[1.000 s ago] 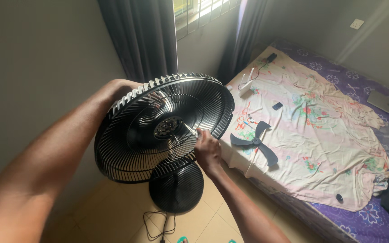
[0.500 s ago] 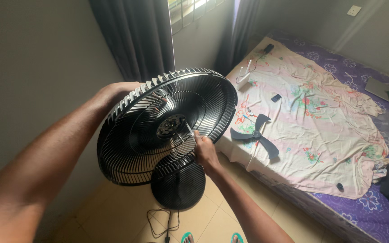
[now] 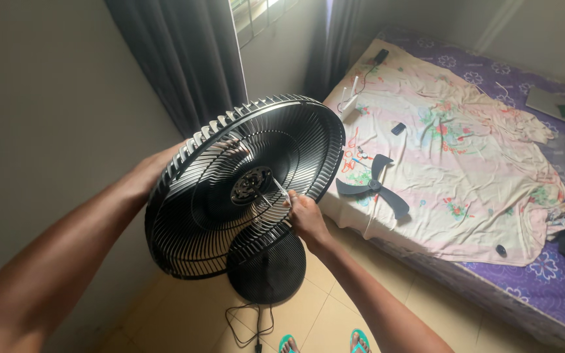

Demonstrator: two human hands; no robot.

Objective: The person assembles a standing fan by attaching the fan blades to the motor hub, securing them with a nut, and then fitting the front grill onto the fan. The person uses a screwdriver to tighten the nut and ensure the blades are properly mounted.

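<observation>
between both hands, the fan grille [image 3: 230, 196] meets right fingers [image 3: 293, 201].

Black fan guard [image 3: 217, 216], floral sheet [image 3: 465, 150]

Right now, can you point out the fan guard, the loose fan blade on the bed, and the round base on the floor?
Fan guard [image 3: 210, 216]: head view, on its lower ribs.
Fan blade [image 3: 375, 186]: head view, on its hub.
Base [image 3: 266, 271]: head view, on its dark top face.

Fan guard [image 3: 230, 196] above base [image 3: 266, 268]; blade [image 3: 374, 189] on bed [image 3: 465, 157], right.
</observation>
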